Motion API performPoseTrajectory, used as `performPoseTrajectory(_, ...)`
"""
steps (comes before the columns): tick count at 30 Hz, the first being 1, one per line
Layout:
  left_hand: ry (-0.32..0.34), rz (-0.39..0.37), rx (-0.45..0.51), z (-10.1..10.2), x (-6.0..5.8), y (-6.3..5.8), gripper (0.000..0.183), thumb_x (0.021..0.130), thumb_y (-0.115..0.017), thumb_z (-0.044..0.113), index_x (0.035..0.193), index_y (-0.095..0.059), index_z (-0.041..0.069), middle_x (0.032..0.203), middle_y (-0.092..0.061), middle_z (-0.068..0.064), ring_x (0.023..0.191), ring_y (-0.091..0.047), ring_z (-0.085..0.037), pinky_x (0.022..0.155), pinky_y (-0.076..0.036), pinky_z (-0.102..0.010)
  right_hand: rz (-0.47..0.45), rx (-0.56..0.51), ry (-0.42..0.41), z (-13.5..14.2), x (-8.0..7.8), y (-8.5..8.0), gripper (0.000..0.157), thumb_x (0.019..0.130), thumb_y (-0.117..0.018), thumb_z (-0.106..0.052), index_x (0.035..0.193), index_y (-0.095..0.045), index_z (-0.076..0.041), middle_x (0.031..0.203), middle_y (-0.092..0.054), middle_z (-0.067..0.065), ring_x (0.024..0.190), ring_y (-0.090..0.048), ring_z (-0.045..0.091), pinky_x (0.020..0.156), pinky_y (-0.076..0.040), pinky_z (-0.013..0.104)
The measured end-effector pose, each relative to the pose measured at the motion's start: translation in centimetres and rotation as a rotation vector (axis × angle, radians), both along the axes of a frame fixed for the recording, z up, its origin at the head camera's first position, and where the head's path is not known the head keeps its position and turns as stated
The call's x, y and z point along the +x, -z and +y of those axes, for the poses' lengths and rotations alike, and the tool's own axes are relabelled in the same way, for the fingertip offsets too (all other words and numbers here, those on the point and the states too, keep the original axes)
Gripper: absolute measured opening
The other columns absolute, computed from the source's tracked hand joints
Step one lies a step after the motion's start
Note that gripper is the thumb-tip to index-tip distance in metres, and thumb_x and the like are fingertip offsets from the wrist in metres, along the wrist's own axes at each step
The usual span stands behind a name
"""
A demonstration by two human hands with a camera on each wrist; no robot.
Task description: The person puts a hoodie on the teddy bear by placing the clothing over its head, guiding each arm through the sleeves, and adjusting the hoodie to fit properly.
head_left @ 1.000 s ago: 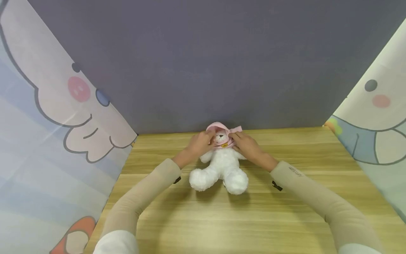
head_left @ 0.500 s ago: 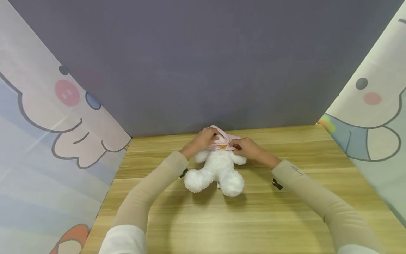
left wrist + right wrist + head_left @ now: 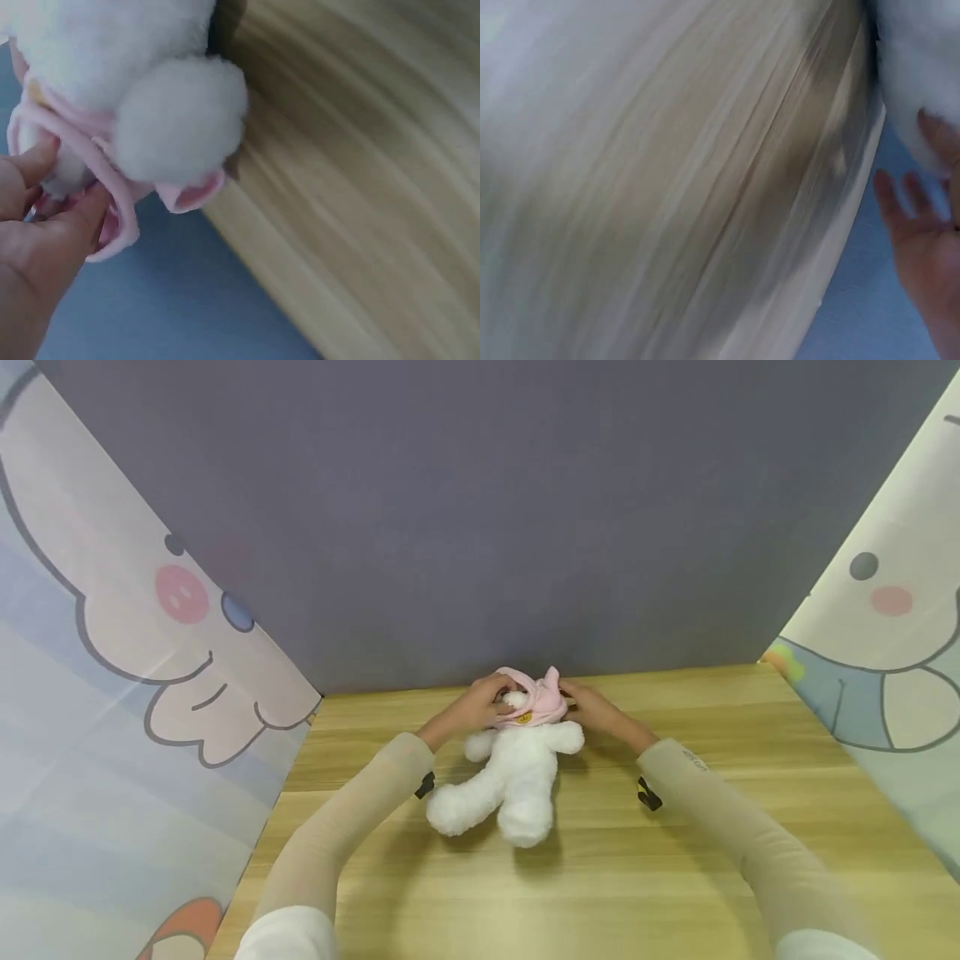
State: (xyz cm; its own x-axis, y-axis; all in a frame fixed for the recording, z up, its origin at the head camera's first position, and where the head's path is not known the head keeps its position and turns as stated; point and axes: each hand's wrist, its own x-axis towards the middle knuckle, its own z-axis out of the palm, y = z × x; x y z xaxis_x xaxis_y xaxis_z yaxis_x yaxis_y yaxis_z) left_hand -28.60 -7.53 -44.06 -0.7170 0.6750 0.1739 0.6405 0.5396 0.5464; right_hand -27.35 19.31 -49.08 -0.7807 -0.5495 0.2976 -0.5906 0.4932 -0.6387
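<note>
A white plush toy (image 3: pixel 517 768) lies on its back, its head towards the wall. Its head wears a pink hood (image 3: pixel 551 697) with a small yellow badge (image 3: pixel 524 717) below the face opening. My left hand (image 3: pixel 478 706) grips the hood's left edge; in the left wrist view, thumb and fingers reach inside the pink rim (image 3: pixel 112 176) beside the white muzzle. At the hood's right side is my right hand (image 3: pixel 596 708), its fingertips at the cloth. The right wrist view has its fingers spread and loosely extended, with the thumb against white fur (image 3: pixel 919 67).
The toy lies on a wood-grain table (image 3: pixel 637 860) close to its back edge. A grey wall (image 3: pixel 525 527) rises right behind. Cartoon-printed panels stand on the left (image 3: pixel 112 610) and the right (image 3: pixel 862 652).
The toy has turned, its feet shifting nearer the table's front and its hooded head tilting. My right hand has gone from pinching the hood's front to its right side. The left stays at the hood.
</note>
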Motion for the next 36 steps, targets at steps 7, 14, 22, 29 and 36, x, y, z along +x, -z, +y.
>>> performPoseTrajectory(7,-0.099,-0.165,0.301,-1.9,1.4,2.0,0.025,0.086,-0.058,-0.003,0.108,-0.055,0.007,0.098,-0.055,-0.004,0.082,-0.049,-0.014,0.070,-0.044,-0.025,-0.076,-0.329,-0.013,-1.1,1.3,0.0,0.041,0.083,-0.066,0.007,0.120,-0.049,0.005,0.120,-0.054,0.024,0.116,-0.052,0.040,0.094,-0.046,0.044)
performPoseTrajectory(14,-0.095,0.037,0.304,-2.1,2.0,1.2,0.023,0.079,-0.073,0.015,0.096,-0.058,0.012,0.089,-0.056,0.001,0.071,-0.050,-0.011,0.060,-0.045,-0.024,0.256,-0.222,0.326,-2.4,2.1,-0.2,0.019,0.077,-0.056,0.008,0.093,-0.057,-0.001,0.077,-0.063,0.011,0.072,-0.058,0.022,0.064,-0.050,0.035)
performPoseTrajectory(22,-0.158,0.177,0.208,-1.4,2.7,1.4,0.025,0.069,-0.071,0.014,0.088,-0.055,0.011,0.084,-0.056,0.002,0.067,-0.047,-0.008,0.056,-0.040,-0.020,0.001,-0.219,0.330,-1.9,2.7,-0.5,0.024,0.082,-0.061,0.003,0.106,-0.060,0.003,0.099,-0.066,0.021,0.093,-0.063,0.032,0.080,-0.054,0.043)
performPoseTrajectory(29,-0.282,0.239,0.300,-2.0,3.2,2.5,0.024,0.071,-0.072,0.017,0.087,-0.055,0.011,0.083,-0.054,0.000,0.071,-0.048,-0.010,0.058,-0.040,-0.021,0.089,-0.134,0.223,-1.8,3.6,0.3,0.013,0.081,-0.065,0.007,0.094,-0.065,0.003,0.097,-0.068,0.018,0.090,-0.066,0.032,0.073,-0.056,0.035)
performPoseTrajectory(36,-0.257,0.166,0.223,-2.8,3.5,2.5,0.023,0.073,-0.071,0.017,0.087,-0.054,0.011,0.077,-0.051,0.001,0.067,-0.046,-0.010,0.056,-0.039,-0.021,-0.072,-0.226,0.052,-1.9,5.2,0.4,0.033,0.083,-0.065,0.008,0.114,-0.057,0.004,0.117,-0.059,0.021,0.109,-0.058,0.036,0.088,-0.051,0.040)
